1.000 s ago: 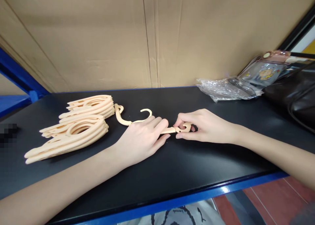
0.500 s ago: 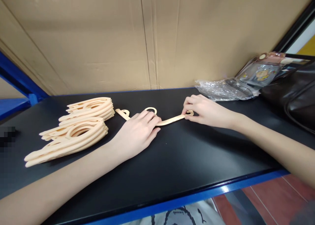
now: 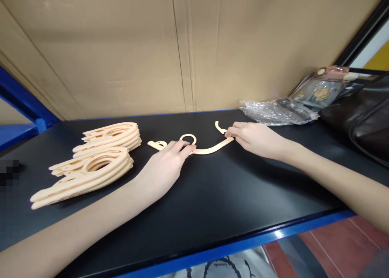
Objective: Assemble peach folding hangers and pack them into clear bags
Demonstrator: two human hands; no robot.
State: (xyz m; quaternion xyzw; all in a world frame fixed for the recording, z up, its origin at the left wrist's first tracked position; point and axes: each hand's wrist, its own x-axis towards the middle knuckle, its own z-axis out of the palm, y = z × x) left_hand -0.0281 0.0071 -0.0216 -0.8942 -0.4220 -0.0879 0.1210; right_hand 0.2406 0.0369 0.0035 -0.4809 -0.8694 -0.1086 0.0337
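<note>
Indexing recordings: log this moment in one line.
left hand: on hanger mid-section | right hand: pinching hanger's right side | stacked hangers: at left, on table

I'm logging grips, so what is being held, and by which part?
The hanger: the right hand pinches its right end. The left hand is at its middle; whether it grips there cannot be told.

Small dark lettering (image 3: 223, 264) on grey fabric (image 3: 258, 266): unreadable.
</note>
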